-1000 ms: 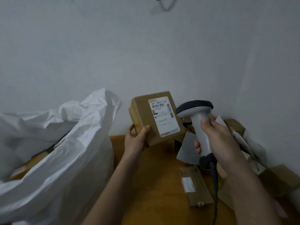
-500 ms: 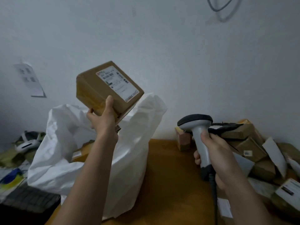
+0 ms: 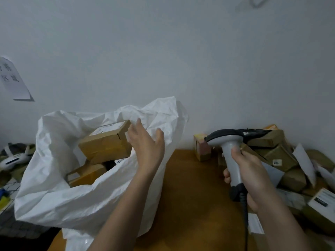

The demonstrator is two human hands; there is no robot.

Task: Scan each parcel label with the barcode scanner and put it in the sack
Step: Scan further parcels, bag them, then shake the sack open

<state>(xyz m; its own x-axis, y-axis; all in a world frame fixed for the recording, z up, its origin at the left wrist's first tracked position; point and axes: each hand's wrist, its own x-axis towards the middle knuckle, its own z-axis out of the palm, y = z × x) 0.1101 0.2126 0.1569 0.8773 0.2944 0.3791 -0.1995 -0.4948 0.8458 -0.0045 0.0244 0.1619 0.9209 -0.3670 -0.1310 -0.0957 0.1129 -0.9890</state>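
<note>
Two hands in view. Left hand (image 3: 146, 142) spread, fingers straight and apart, gripping nothing, poised over the near rim of one white sack (image 3: 76, 194). Just left of those fingers, touching or nearly so, one brown parcel (image 3: 105, 144) tilted inside the sack's mouth, white label up. Below it, deeper in the sack, at least two more boxes, partly hidden by the folded rim. Right hand (image 3: 252, 176) wrapped tight round the handle of one grey barcode scanner (image 3: 228, 142), thumb up the back, dark head pointing left, cable trailing down from below the grip. Beyond and right of that grip, a heap of brown parcels (image 3: 282, 154), too jumbled to count. One small box (image 3: 201, 147) standing apart to its left, against the wall. Orange-brown table (image 3: 195, 196) between the two hands. One paper sheet (image 3: 13, 78) on the wall far left.
</note>
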